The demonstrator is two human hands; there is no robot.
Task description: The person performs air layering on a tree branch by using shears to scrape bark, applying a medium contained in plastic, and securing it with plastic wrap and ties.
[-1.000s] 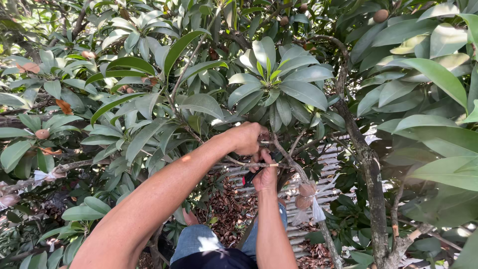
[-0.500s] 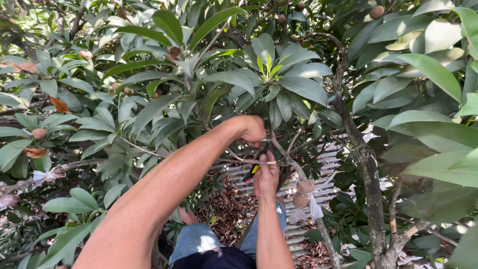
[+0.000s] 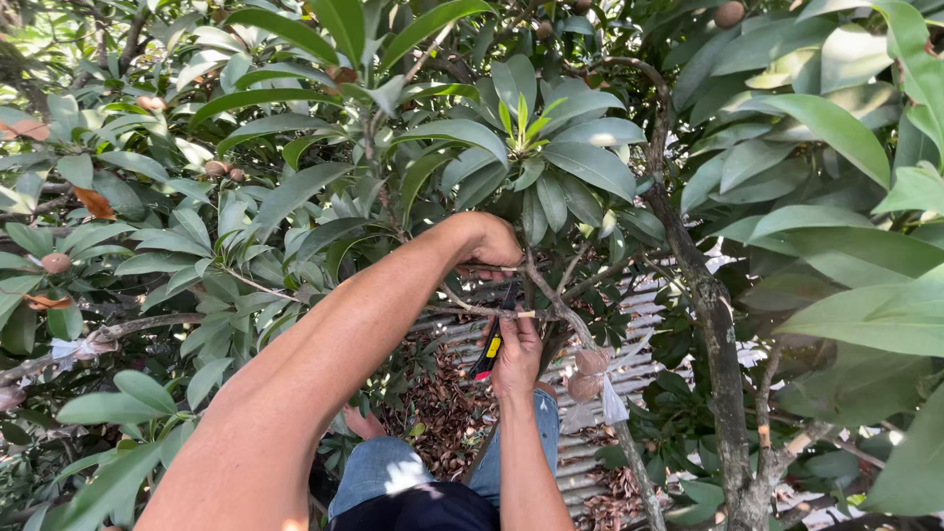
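The left hand (image 3: 487, 246) is closing its grip around a thin bare twig (image 3: 472, 311) in the middle of the tree, while the right hand (image 3: 518, 356) is wrapping its grip around a black and yellow cutting tool (image 3: 489, 349) just below it; the tool's tip is reaching up to the twig, and the twig is looking whole (so the cut seems not yet made, as far as I can judge); the blades are lying behind twig and fingers, so whether they are biting or gaping I cannot tell; a wrapped bundle (image 3: 593, 379) is hanging from a nearby branch, its contents unclear; the leaves (image 3: 551, 147) are hiding where the twig joins the trunk (image 3: 713, 324).
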